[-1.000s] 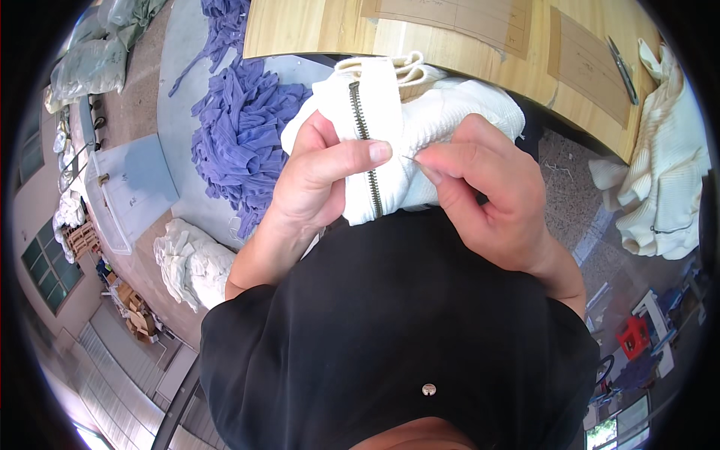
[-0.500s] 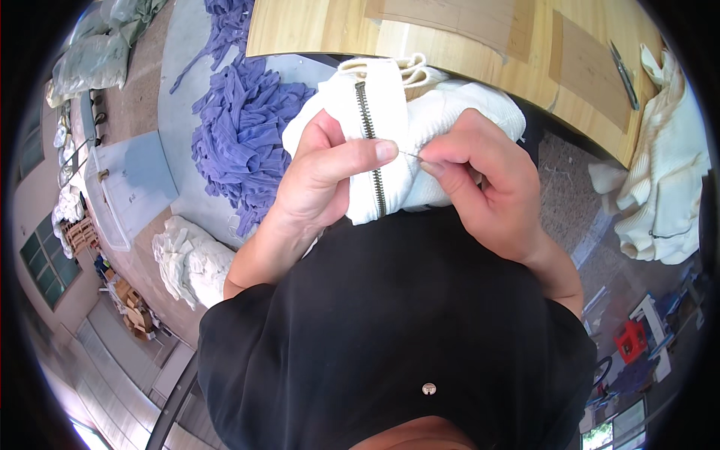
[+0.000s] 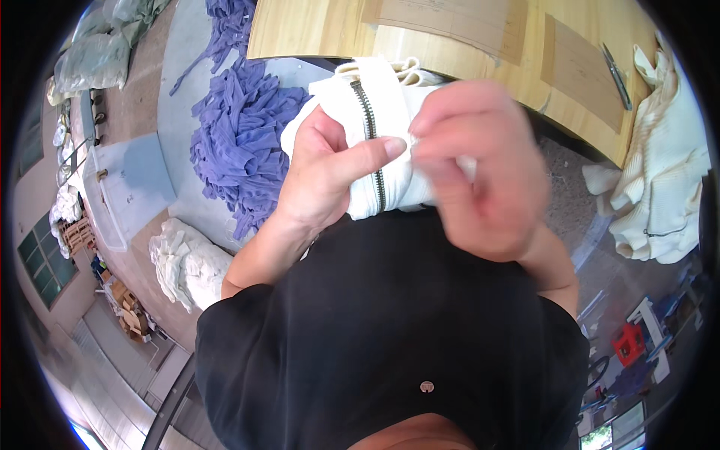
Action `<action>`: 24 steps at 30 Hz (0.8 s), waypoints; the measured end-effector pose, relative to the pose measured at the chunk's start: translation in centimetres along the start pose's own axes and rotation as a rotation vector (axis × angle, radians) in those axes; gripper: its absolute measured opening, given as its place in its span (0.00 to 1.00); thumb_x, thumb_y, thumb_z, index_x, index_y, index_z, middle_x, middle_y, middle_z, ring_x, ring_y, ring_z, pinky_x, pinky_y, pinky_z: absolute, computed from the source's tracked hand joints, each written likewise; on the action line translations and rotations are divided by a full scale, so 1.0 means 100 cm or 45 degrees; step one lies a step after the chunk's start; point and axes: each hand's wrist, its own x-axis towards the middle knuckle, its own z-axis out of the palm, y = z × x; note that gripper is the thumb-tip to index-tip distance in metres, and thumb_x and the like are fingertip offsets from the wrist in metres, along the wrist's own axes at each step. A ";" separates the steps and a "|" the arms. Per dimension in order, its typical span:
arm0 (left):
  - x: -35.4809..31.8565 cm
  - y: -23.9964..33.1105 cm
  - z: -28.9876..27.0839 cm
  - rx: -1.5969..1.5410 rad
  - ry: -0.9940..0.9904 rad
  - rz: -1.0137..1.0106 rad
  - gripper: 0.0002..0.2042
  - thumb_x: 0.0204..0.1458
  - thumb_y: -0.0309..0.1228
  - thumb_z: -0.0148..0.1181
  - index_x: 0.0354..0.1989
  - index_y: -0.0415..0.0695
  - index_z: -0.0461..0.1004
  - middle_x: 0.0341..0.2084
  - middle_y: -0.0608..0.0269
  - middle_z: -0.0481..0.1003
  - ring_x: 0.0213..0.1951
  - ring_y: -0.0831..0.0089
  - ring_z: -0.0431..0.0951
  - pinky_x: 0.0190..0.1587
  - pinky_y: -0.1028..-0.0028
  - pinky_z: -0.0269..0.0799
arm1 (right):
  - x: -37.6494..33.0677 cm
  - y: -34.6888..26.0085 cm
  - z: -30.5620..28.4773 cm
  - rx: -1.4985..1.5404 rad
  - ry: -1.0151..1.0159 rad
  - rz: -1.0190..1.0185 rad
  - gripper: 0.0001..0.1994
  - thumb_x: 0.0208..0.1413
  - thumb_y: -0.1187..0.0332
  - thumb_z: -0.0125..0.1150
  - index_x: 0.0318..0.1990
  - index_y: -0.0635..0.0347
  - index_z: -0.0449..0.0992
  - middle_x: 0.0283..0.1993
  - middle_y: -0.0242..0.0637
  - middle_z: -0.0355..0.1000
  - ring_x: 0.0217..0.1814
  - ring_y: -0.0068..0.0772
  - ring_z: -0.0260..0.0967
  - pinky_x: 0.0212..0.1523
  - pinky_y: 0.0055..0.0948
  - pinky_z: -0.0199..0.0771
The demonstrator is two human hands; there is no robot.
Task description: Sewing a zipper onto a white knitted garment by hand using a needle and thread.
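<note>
A white knitted garment (image 3: 393,105) with a dark metal zipper (image 3: 366,112) lies bunched in front of my black shirt. My left hand (image 3: 324,171) grips the zipper edge, its thumb pressed flat on the white cloth and its other fingers hidden under it. Close by on the right, my right hand (image 3: 484,169) is smeared by motion, with thumb and fingertips pinched together near the left thumb. The thin dark needle seen half a second ago in that pinch is lost in the blur now.
A wooden table (image 3: 315,34) with brown paper pieces and a dark pen-like tool (image 3: 618,79) curves along the far side. Purple cloth (image 3: 240,146) heaps at the left. Another white garment (image 3: 656,176) hangs over the table's right end. A white bundle (image 3: 187,262) lies at the lower left.
My right hand has shifted slightly left, its fingertips nearer my left thumb, and is blurred. The needle has dropped from sight. My left hand keeps its grip on the garment.
</note>
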 end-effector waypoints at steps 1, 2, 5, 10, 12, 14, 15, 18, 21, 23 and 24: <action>0.000 0.001 0.003 0.007 0.021 -0.011 0.21 0.43 0.18 0.56 0.49 0.35 0.64 0.41 0.59 0.72 0.44 0.73 0.72 0.48 0.74 0.67 | 0.002 -0.007 -0.003 0.224 0.105 0.120 0.05 0.55 0.75 0.49 0.39 0.59 0.65 0.37 0.44 0.67 0.20 0.22 0.59 0.23 0.17 0.61; 0.000 -0.003 0.000 0.003 0.027 -0.015 0.21 0.43 0.19 0.57 0.49 0.35 0.64 0.41 0.59 0.72 0.44 0.73 0.72 0.48 0.73 0.67 | 0.003 -0.016 -0.013 0.403 0.114 0.333 0.06 0.62 0.69 0.37 0.42 0.59 0.59 0.35 0.50 0.69 0.14 0.19 0.56 0.18 0.15 0.60; 0.004 -0.001 0.000 0.006 0.026 0.030 0.20 0.41 0.19 0.57 0.47 0.33 0.66 0.39 0.55 0.73 0.40 0.70 0.75 0.46 0.71 0.70 | 0.003 -0.030 -0.044 0.950 0.354 0.375 0.18 0.63 0.70 0.31 0.58 0.68 0.52 0.14 0.33 0.61 0.06 0.19 0.50 0.06 0.14 0.54; 0.002 -0.003 -0.006 -0.021 0.042 0.014 0.20 0.42 0.19 0.55 0.47 0.34 0.65 0.39 0.57 0.73 0.41 0.71 0.74 0.46 0.72 0.69 | -0.007 -0.039 -0.141 1.940 0.026 0.187 0.11 0.60 0.72 0.37 0.40 0.77 0.55 0.11 0.40 0.64 0.04 0.19 0.53 0.02 0.19 0.56; 0.004 -0.003 -0.007 -0.033 0.013 0.000 0.19 0.43 0.19 0.55 0.47 0.35 0.66 0.39 0.60 0.73 0.42 0.73 0.73 0.47 0.73 0.67 | -0.003 -0.040 -0.135 2.236 -0.024 -0.057 0.07 0.56 0.78 0.37 0.31 0.74 0.60 0.09 0.42 0.62 0.02 0.22 0.52 0.00 0.23 0.56; 0.006 -0.001 -0.006 -0.040 0.012 -0.025 0.19 0.42 0.19 0.54 0.47 0.35 0.66 0.39 0.59 0.73 0.41 0.72 0.74 0.46 0.73 0.69 | -0.007 -0.041 -0.138 2.237 -0.122 -0.162 0.07 0.56 0.75 0.40 0.26 0.62 0.56 0.10 0.42 0.63 0.03 0.22 0.53 0.01 0.23 0.55; 0.005 -0.002 -0.006 -0.042 0.015 -0.023 0.19 0.42 0.19 0.54 0.47 0.35 0.66 0.39 0.59 0.73 0.41 0.72 0.74 0.46 0.73 0.69 | -0.015 -0.042 -0.143 2.248 -0.137 -0.207 0.07 0.58 0.73 0.40 0.30 0.64 0.54 0.11 0.43 0.63 0.04 0.21 0.55 0.01 0.21 0.55; 0.005 -0.002 -0.004 -0.009 0.046 0.026 0.18 0.43 0.20 0.55 0.46 0.35 0.66 0.39 0.57 0.73 0.40 0.72 0.74 0.45 0.72 0.70 | -0.017 -0.040 -0.138 2.320 -0.219 -0.204 0.07 0.58 0.72 0.42 0.31 0.65 0.55 0.12 0.44 0.64 0.05 0.23 0.55 0.02 0.23 0.54; 0.005 0.008 -0.005 -0.181 -0.040 -0.079 0.16 0.48 0.27 0.55 0.46 0.34 0.67 0.37 0.56 0.74 0.39 0.71 0.75 0.44 0.72 0.71 | -0.033 -0.027 -0.153 1.667 -0.040 0.306 0.14 0.58 0.67 0.41 0.45 0.71 0.59 0.14 0.35 0.65 0.07 0.19 0.53 0.05 0.18 0.51; 0.009 0.016 0.000 -0.205 -0.084 -0.132 0.17 0.49 0.29 0.55 0.46 0.34 0.67 0.37 0.57 0.74 0.39 0.72 0.75 0.44 0.72 0.71 | -0.030 -0.016 -0.104 0.619 0.207 0.621 0.23 0.55 0.70 0.46 0.58 0.68 0.54 0.15 0.22 0.56 0.14 0.12 0.51 0.14 0.14 0.50; 0.007 0.017 0.000 -0.164 -0.053 -0.122 0.15 0.48 0.27 0.54 0.45 0.34 0.68 0.36 0.57 0.74 0.38 0.73 0.75 0.43 0.74 0.71 | -0.016 -0.007 -0.084 0.331 -0.094 0.848 0.24 0.50 0.72 0.53 0.56 0.67 0.58 0.14 0.19 0.51 0.16 0.11 0.51 0.18 0.13 0.49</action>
